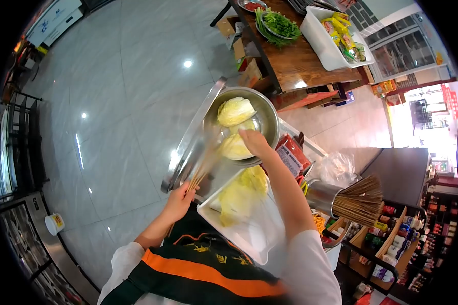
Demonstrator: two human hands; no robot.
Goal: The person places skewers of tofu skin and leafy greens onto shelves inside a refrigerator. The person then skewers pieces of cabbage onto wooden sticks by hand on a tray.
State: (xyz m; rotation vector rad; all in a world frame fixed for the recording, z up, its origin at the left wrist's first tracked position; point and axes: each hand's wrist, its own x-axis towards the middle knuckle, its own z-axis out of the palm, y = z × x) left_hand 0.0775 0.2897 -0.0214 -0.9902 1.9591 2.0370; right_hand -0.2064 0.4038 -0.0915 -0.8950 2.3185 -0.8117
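In my left hand (pixel 177 202) is a bunch of thin wooden skewers (pixel 198 178), their upper ends smeared by motion. My right hand (pixel 254 143) reaches into a steel bowl (pixel 274 109), its fingers closed at the lower napa cabbage piece (pixel 235 147). Another napa cabbage piece (pixel 236 111) lies at the bowl's far side. Below the bowl, close to my apron, a white tray (pixel 259 244) holds loose cabbage leaves (pixel 241 195). The right hand's fingertips are partly hidden against the cabbage.
A steel container (pixel 320 198) full of skewers lies to the right, near a red packet (pixel 292 155) and a plastic bag (pixel 337 169). Beyond stands a wooden table (pixel 300 66) with greens (pixel 280 25) and a white bin (pixel 323 46). Tiled floor spreads left.
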